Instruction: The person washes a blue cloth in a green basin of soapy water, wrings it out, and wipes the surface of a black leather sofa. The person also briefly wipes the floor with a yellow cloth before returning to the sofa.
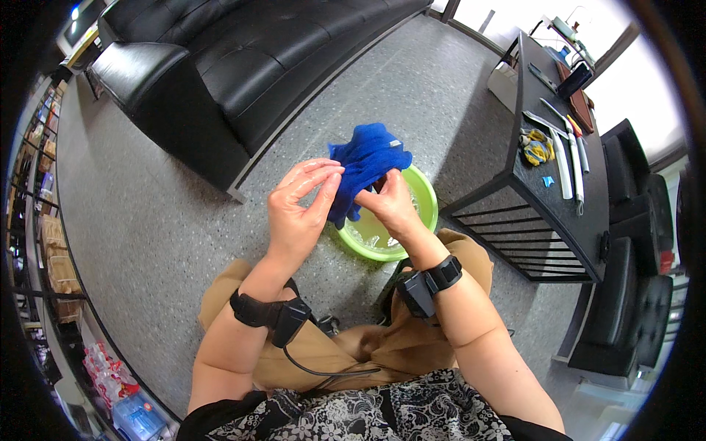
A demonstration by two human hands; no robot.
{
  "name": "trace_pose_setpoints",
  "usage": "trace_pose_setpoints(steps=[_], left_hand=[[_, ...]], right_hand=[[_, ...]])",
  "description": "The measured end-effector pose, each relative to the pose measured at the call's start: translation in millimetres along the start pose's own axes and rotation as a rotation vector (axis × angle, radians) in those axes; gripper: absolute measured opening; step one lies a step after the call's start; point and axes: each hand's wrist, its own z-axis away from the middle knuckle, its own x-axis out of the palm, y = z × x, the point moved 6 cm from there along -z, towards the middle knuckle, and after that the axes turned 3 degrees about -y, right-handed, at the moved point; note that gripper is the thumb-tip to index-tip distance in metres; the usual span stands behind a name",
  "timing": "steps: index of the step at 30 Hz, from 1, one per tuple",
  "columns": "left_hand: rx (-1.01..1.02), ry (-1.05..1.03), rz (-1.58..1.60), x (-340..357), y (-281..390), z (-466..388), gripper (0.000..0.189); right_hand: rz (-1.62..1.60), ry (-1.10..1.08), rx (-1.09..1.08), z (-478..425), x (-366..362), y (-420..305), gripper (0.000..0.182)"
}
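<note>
A wet-looking blue cloth [367, 157], with a small pale tag near its upper right, is held up over a light green plastic basin [429, 212]. My left hand [300, 198] pinches the cloth's left edge between thumb and fingertips. On its lower right side, my right hand [389, 201] grips the fabric, its fingertips partly hidden behind the cloth. Sudsy water [372, 237] shows inside the basin, which stands on the speckled grey floor between my knees. Both hands look wet.
A black leather sofa [242, 71] stands ahead to the left. On the right, a black table [529, 187] carries yellow-and-grey gloves [536, 148], white strips [561, 165] and a phone [543, 77]. Shelves [33, 220] line the far left. A cable [331, 373] hangs from my left wrist device.
</note>
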Motion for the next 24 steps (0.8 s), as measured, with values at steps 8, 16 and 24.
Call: trace_pose_setpoints(steps=[8, 16, 24], left_hand=[[-0.166, -0.026, 0.104, -3.0, -35.9, -1.5, 0.009], [-0.267, -0.232, -0.100, 20.3, -41.5, 6.5, 0.011], [-0.084, -0.302, -0.447, 47.3, -49.4, 25.2, 0.021]], right_hand=[[-0.543, -0.061, -0.010, 10.8, -23.0, -19.6, 0.057], [-0.884, -0.036, 0.088, 26.9, -63.2, 26.8, 0.052], [-0.888, -0.044, 0.039, 28.1, -60.2, 26.4, 0.047]])
